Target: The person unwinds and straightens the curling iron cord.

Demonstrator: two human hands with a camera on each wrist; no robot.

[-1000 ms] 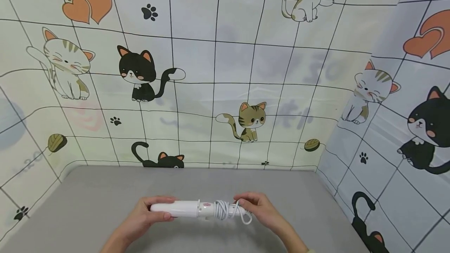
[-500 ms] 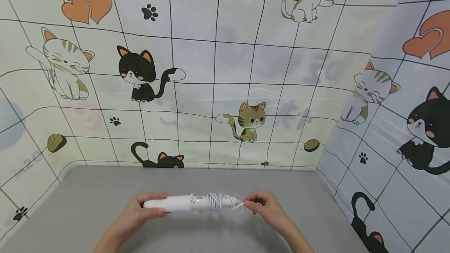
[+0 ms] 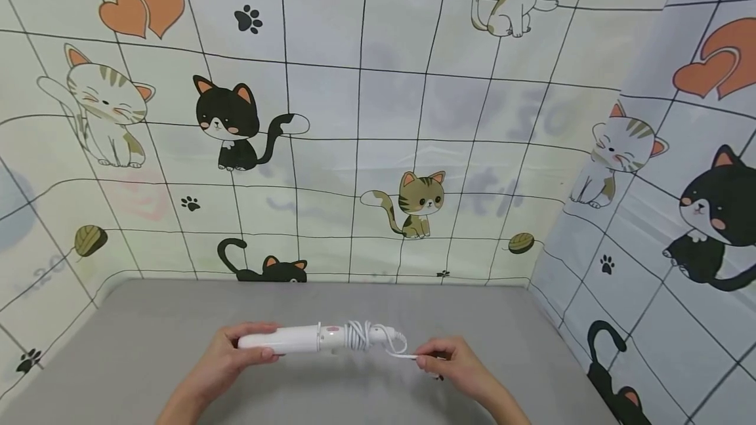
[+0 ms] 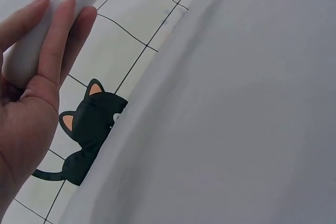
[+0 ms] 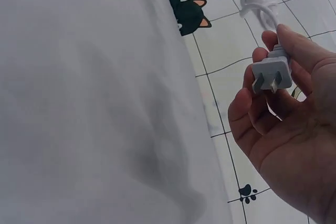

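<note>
Grips smooth, rounded end of white wand [image 3: 295, 340] in left hand [image 3: 227, 363], with thumb on near side and fingers on far side. Pinches white plug [image 5: 272, 69] between curled fingers and thumb of right hand [image 3: 457, 366]; shows two metal prongs in right wrist view. Holds wand roughly level between both hands, above grey table [image 3: 177, 307]. Carries raised collar and small pinkish mark near wand's middle. Wraps in several turns of white cord [image 3: 357, 335] right of the mark; loops near wand's right end, then runs to right hand. Beyond table, hangs in pale gridded wall covering [image 3: 331, 215], with printed cats, paw prints and orange hearts.
</note>
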